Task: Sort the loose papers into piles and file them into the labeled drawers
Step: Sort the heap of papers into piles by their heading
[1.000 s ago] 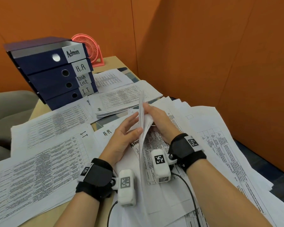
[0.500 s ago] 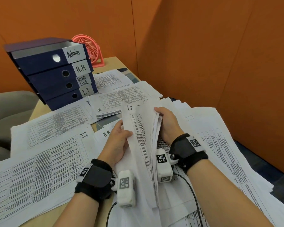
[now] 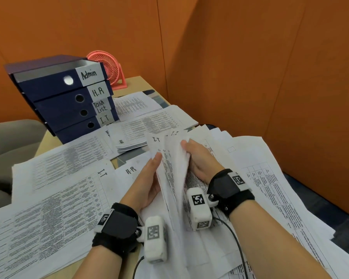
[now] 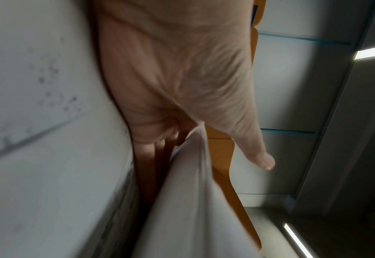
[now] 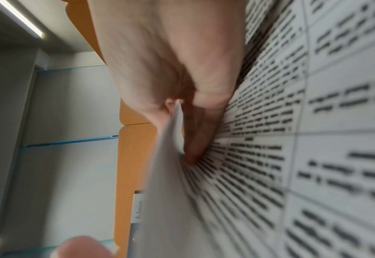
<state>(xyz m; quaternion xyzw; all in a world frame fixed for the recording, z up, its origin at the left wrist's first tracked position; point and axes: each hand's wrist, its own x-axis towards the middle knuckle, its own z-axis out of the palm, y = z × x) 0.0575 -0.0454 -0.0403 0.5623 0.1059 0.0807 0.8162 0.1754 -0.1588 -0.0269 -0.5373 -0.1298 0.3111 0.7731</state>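
Mid-desk, both hands hold up a sheaf of printed papers (image 3: 170, 158), fanned so that "I.T" headings show at its top. My left hand (image 3: 155, 164) holds the sheaf's left side, thumb on the front sheet and fingers behind. In the left wrist view the paper (image 4: 188, 200) runs into the fork between thumb (image 4: 259, 157) and fingers. My right hand (image 3: 186, 146) pinches the sheaf's right top edge, and the right wrist view shows its thumb and fingers (image 5: 195, 139) closed on the sheets (image 5: 171, 192). The blue labeled drawers (image 3: 69, 97) stand at back left.
The Admin drawer (image 3: 48, 75) on top is pulled out. An I.T pile (image 3: 58, 188) lies at left, an H.R sheet (image 3: 131, 170) beside my left hand, another pile (image 3: 149, 125) behind. Loose sheets (image 3: 270, 188) cover the right side. A pink fan (image 3: 109, 67) stands behind the drawers.
The sheaf, held edge-on a second ago, has tipped left and fanned, so the I.T headings show. My left hand went from flat fingers against it to holding its front sheets.
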